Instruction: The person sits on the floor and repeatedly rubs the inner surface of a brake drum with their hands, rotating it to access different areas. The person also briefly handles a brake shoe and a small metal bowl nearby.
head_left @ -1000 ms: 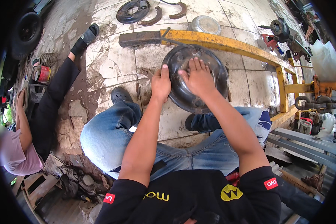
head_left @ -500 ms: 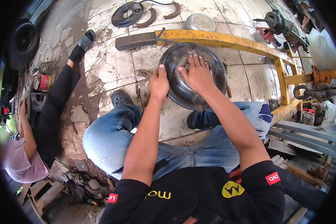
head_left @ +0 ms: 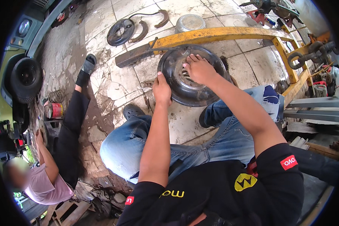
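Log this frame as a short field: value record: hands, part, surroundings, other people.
left hand: at the left rim of the black round plate, thumb up; its grip is unclear
right hand: on the plate, fingers by its central opening
part: round, dark, hole in the middle
beyond part: yellow metal frame; silvery round container
far floor: smaller black disc; two curved brown pieces
left side: coil spring; seated person in a pink top
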The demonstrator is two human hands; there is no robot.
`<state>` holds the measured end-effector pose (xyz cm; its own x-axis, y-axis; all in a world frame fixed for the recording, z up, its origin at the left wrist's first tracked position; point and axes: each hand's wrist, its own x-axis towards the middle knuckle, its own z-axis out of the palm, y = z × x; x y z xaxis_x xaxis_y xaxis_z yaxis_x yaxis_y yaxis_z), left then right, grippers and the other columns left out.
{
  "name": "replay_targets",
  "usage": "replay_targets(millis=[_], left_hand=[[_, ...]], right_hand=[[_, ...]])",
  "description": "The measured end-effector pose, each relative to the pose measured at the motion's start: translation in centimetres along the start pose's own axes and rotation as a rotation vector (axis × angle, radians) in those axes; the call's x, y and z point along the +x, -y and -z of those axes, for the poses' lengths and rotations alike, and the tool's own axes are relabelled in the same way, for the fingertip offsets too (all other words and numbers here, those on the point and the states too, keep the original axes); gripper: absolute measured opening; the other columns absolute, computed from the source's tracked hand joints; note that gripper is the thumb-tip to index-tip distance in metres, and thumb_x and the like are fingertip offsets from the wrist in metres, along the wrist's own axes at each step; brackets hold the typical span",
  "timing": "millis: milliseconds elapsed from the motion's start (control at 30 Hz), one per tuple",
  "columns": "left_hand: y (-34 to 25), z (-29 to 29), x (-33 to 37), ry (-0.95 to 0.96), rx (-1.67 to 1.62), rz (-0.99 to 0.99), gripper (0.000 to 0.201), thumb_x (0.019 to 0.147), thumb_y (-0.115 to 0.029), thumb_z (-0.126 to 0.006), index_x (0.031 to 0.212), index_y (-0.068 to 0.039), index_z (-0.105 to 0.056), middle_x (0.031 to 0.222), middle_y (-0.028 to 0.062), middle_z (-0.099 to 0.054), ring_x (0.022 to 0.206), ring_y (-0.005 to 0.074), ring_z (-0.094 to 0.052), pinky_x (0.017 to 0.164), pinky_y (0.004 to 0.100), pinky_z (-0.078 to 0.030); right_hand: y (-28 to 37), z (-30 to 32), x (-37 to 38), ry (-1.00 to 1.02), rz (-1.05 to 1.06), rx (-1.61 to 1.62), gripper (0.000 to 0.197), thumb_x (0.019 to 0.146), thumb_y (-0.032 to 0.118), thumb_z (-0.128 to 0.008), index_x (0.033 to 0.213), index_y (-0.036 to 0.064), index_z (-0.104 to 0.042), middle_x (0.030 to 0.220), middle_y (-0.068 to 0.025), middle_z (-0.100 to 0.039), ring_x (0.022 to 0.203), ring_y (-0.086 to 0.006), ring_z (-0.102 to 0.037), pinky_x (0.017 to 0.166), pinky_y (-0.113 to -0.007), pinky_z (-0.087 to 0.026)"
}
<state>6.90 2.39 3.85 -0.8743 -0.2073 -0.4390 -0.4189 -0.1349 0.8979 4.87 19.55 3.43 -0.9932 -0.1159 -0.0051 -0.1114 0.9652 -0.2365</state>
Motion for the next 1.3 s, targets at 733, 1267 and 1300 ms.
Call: replay_targets(millis=[733, 1267, 1300], left_hand=[[0.6, 0.7, 0.4, 0.029, 0.005, 0.002, 0.057, 0.103, -0.04, -0.043, 0.128, 0.01, -0.051, 0.116, 0.0191, -0.062, 0.1, 0.0224, -0.058, 0.089, 0.0335, -0.046], [1.5, 1.0, 1.2, 0.103, 0.02, -0.01, 0.059, 0.103, -0.041, -0.042, 0.133, 0.009, -0.048, 0.125, 0.0212, -0.057, 0.109, 0.0258, -0.057, 0.091, 0.0357, -0.047], [1.2, 0.8, 1.3, 0.118, -0.006, 0.008, 0.059, 0.103, -0.041, -0.042, 0.133, 0.009, -0.048, 0.126, 0.0212, -0.057, 0.11, 0.0258, -0.056, 0.092, 0.0358, -0.047]], right_hand=[[1.8, -0.4, -0.3, -0.028, 0.01, 0.055, 0.052, 0.101, 0.036, -0.039, 0.131, -0.0048, -0.05, 0.145, -0.0208, -0.044, 0.136, -0.0389, -0.038, 0.11, -0.049, -0.033], [2.4, -0.8, -0.2, 0.018, 0.01, -0.034, 0.063, 0.1, 0.045, -0.038, 0.139, -0.0044, -0.042, 0.146, -0.0228, -0.041, 0.137, -0.0385, -0.036, 0.112, -0.047, -0.031], [2.5, -1.1, -0.5, 0.017, 0.01, -0.051, 0.064, 0.1, 0.046, -0.038, 0.14, -0.0041, -0.042, 0.146, -0.0226, -0.04, 0.138, -0.0381, -0.035, 0.112, -0.047, -0.03]])
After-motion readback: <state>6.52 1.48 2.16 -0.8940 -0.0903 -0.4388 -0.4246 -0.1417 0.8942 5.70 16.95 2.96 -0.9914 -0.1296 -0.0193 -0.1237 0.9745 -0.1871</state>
